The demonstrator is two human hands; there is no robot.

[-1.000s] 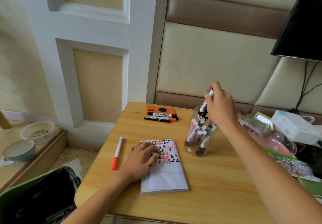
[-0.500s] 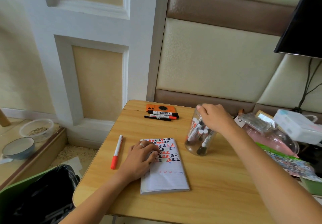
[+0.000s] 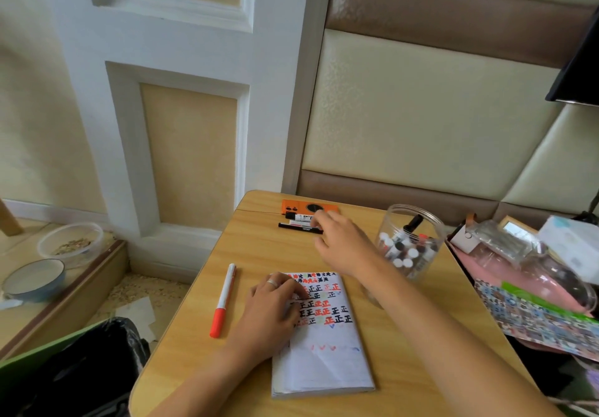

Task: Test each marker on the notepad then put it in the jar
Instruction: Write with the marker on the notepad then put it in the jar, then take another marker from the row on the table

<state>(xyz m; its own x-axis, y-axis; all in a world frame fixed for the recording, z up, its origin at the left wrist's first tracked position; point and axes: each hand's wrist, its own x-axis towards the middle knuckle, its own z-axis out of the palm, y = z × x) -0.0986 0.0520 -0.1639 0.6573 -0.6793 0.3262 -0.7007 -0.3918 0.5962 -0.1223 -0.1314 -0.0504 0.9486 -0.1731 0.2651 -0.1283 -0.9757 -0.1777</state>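
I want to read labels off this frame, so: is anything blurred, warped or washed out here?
Head view: right hand smeared by motion over the markers; their labels unreadable. Wide-angle bending curves the white wall frame. Even soft daylight, mild sheen on the jar; notepad marks stay fairly sharp.

On my feed the notepad (image 3: 319,335) carries rows of the handwritten character 正 in black and red ink, with smaller scrawled marks along its top edge that I can't read. Print on the markers (image 3: 299,222) is too small to read.
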